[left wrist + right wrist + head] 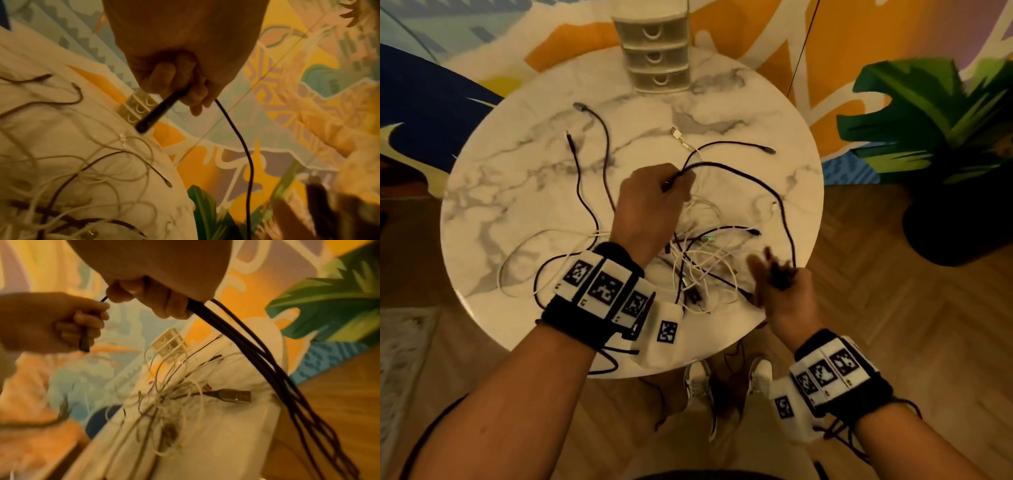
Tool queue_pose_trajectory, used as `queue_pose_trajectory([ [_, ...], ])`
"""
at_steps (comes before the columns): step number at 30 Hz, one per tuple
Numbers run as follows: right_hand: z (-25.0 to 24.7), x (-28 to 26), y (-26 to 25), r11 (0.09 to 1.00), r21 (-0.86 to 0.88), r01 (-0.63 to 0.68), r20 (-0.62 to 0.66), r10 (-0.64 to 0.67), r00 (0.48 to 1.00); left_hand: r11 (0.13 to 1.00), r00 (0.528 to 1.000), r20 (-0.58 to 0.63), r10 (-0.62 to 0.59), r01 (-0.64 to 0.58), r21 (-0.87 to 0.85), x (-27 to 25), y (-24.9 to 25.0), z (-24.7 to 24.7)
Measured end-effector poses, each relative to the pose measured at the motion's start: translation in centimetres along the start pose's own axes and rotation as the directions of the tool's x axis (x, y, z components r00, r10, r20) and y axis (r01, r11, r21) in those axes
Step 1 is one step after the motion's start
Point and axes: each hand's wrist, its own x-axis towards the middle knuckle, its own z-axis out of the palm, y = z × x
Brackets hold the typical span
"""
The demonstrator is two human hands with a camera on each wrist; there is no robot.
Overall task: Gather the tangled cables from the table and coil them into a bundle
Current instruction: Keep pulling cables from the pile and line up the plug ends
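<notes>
We stand over a round marble bench (524, 192) with both hands above a tangle of cables. Our left hand (650, 202) is raised over the middle of the bench, its grip closed round the plug end of a black cable (753, 178); in the left wrist view the fingers (162, 76) curl round the dark plug and the cord hangs down from the fist. That cable arcs to our right hand (780, 291) at the near right edge of the bench, whose grip is closed on several loops of the same dark cord (257, 344) hanging below it. The rest of the tangle (702, 263), white and dark leads mixed, lies on the bench between and beneath the hands, with loose ends spread toward the far side. A small set of drawers (654, 51) stands at the far edge, and a leafy plant (935, 120) stands on the floor to the right.
</notes>
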Motion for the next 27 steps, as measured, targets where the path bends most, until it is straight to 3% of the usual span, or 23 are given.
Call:
queue_pose_trajectory([
  [2, -1.1, 0.8, -0.6, 0.968, 0.232, -0.090, -0.062, 0.107, 0.992, 0.990, 0.974, 0.204, 0.094, -0.113, 0.087, -1.4, 1.6, 1.5],
  [5, -2.9, 2.8, -1.2, 0.823, 0.538, -0.183, 0.009, 0.211, 0.977, 0.860, 0.850, 0.463, 0.252, -0.416, 0.296, -3.6, 3.3, 4.3],
  [7, -4.4, 3.6, -1.3, 0.802, 0.549, -0.236, 0.030, 0.263, 0.964, 0.800, 0.775, 0.572, 0.270, -0.510, 0.314, -4.8, 3.7, 6.1],
  [9, -5.9, 4.0, -0.9, 0.842, 0.475, -0.257, 0.043, 0.270, 0.962, 0.817, 0.730, 0.645, 0.228, -0.503, 0.281, -5.4, 4.5, 7.7],
  [10, -6.6, 4.1, -0.4, 0.875, 0.420, -0.241, 0.038, 0.248, 0.968, 0.838, 0.748, 0.630, 0.210, -0.469, 0.278, -5.1, 4.7, 8.3],
  [13, -9.6, 3.7, 1.5, 0.977, 0.102, -0.185, -0.098, 0.195, 0.976, 0.916, 0.916, 0.354, 0.190, -0.295, 0.271, -2.9, 4.8, 10.1],
  [14, -10.7, 3.3, 2.3, 0.982, -0.056, -0.180, -0.130, 0.172, 0.976, 0.925, 0.932, 0.309, 0.188, -0.274, 0.264, -2.1, 5.1, 10.8],
  [17, -14.4, 2.0, 5.3, 0.914, -0.326, -0.241, -0.206, 0.180, 0.962, 0.857, 0.878, 0.419, 0.232, -0.388, 0.338, -1.0, 7.3, 13.4],
  [18, -15.9, 1.6, 6.3, 0.895, -0.352, -0.274, -0.251, 0.192, 0.949, 0.850, 0.885, 0.381, 0.269, -0.404, 0.338, -0.6, 8.5, 14.2],
  [20, -18.7, 1.3, 8.0, 0.863, -0.368, -0.346, -0.361, 0.210, 0.909, 0.897, 0.925, 0.158, 0.345, -0.374, 0.235, 1.0, 10.8, 14.6],
  [23, -23.4, 0.8, 9.7, 0.839, -0.324, -0.437, -0.526, 0.224, 0.820, 0.913, 0.906, -0.125, 0.405, -0.408, -0.004, 3.0, 14.2, 15.4],
  [27, -28.0, -0.1, 10.5, 0.853, -0.252, -0.456, -0.623, 0.218, 0.751, 0.842, 0.849, -0.173, 0.500, -0.523, -0.134, 3.8, 16.7, 17.3],
])
